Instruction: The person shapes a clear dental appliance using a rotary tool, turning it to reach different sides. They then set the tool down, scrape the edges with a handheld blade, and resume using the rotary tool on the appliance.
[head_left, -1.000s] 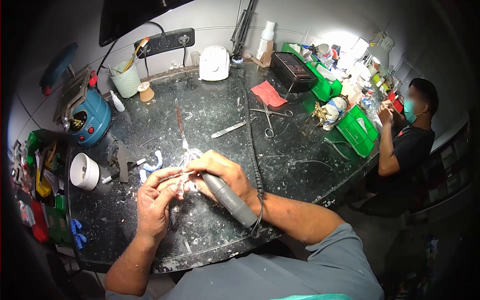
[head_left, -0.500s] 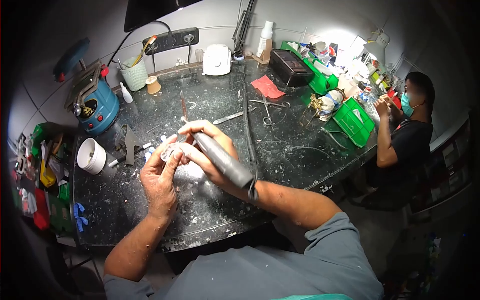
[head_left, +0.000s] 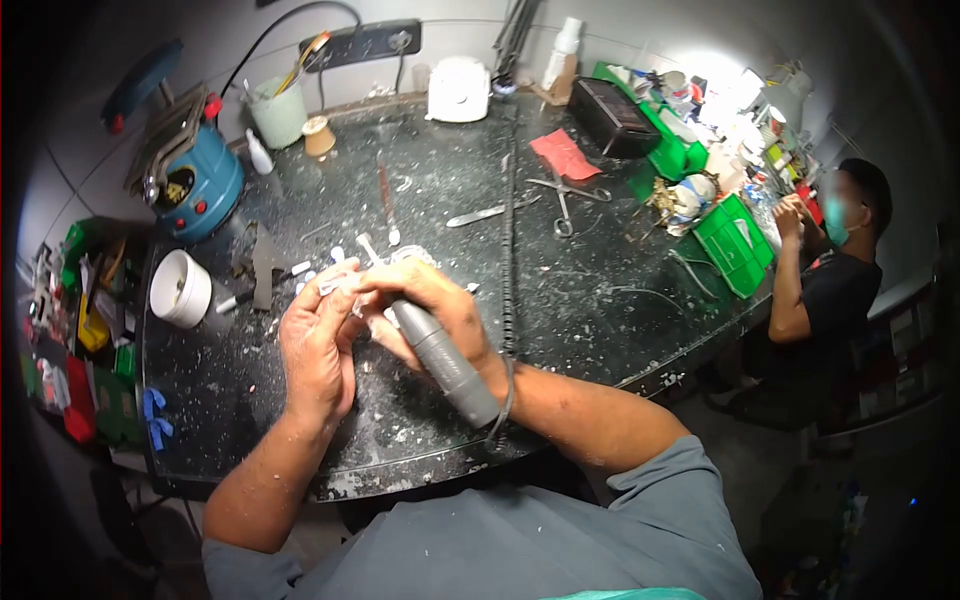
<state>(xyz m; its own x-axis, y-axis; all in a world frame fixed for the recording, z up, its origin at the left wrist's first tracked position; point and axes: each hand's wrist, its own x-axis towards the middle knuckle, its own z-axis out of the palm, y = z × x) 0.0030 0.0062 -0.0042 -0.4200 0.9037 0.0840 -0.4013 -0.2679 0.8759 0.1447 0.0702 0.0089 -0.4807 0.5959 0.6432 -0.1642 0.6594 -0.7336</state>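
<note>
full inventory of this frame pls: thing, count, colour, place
handpiece: 1, grey, in right hand
small workpiece: 1, pale, at left fingertips
coiled cord: 1, black, across bench
bench: 1, dark, dusty
white cup: 1, bench left edge
blue machine: 1, back left
mesh pot: 1, pale green, by wall
power strip: 1, black, on wall
white appliance: 1, back centre
red cloth: 1, back right
scissors: 1, metal, beside cloth
green bins: several, right edge
co-worker: 1, black shirt, far right
left hand: 1, near centre
right hand: 1, near centre
</note>
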